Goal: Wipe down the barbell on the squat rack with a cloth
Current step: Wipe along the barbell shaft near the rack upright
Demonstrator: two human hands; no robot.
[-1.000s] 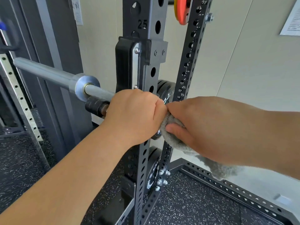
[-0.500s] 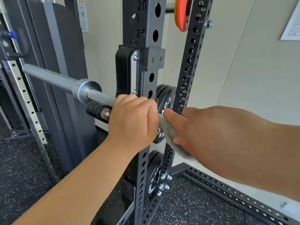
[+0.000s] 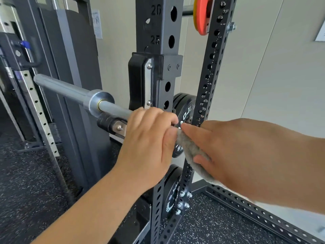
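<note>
A: Step? Mid-wipe. Left hand [image 3: 147, 143] clenched round the barbell [image 3: 70, 90], which rests on the squat rack [image 3: 158, 29]; right hand [image 3: 237, 155] grips the cloth [image 3: 190, 148] just beside it.
B: Next, likely: draw the cloth along the barbell's uncovered length.

Barbell [image 3: 70, 92] resting across rack upright [image 3: 159, 85], left hand [image 3: 149, 145] on it, cloth [image 3: 189, 147] just right.

The single wide-angle camera sat on the person's head, looking forward and down at close range, facing the rack upright [image 3: 163, 32], with the barbell [image 3: 66, 88] running off left and the wall [image 3: 272, 76] behind.
</note>
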